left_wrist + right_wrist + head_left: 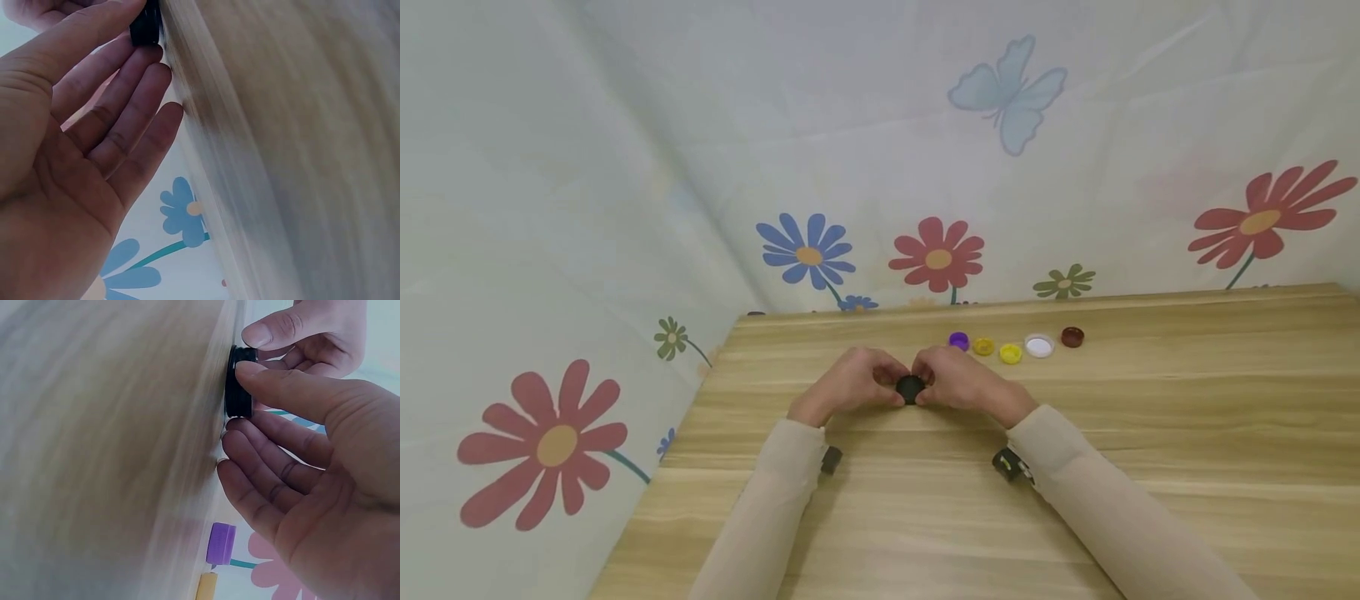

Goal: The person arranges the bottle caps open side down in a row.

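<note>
Cap (pixel 911 389) on table (pixel 917 517) between left grip (pixel 854 382) and right grip (pixel 958 381), five caps (pixel 1011 354) behind and rightward, cloth (pixel 865 142) beyond

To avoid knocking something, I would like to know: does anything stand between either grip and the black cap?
Nothing visible does: the left grip and the right grip both touch the black cap directly. The purple cap lies beyond the right grip, not between.

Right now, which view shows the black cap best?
Right wrist: the black cap is large, side-on, mostly unobstructed. Head shows its round top, but small; left wrist catches only part, cut by the frame's top edge.
</note>
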The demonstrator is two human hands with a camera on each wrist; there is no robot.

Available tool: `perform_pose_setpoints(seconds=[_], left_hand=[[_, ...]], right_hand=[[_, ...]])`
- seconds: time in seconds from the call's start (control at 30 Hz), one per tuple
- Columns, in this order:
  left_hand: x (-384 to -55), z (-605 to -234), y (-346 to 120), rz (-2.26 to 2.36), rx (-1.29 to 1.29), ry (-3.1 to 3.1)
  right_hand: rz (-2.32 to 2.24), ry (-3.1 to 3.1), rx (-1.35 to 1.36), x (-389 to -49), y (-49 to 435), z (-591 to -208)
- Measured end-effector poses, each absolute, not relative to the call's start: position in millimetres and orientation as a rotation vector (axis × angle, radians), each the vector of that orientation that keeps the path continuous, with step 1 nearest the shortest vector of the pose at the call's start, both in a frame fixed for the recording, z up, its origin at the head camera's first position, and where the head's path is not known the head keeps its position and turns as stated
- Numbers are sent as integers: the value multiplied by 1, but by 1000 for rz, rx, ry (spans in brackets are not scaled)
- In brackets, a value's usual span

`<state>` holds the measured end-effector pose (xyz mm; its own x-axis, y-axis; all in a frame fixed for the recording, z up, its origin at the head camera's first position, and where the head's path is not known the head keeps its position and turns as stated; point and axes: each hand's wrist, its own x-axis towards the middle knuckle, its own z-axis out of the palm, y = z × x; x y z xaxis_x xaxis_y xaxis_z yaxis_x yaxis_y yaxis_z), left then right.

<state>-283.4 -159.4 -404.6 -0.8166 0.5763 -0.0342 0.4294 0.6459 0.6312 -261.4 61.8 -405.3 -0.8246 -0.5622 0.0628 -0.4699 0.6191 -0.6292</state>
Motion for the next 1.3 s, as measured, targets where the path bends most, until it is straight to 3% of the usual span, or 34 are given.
perform_pose_setpoints(seconds=[1.3], left_hand=[[-281,-389,-169,839,818,2617]], right_hand=[[-999,2695,-848,-261,64,-404]])
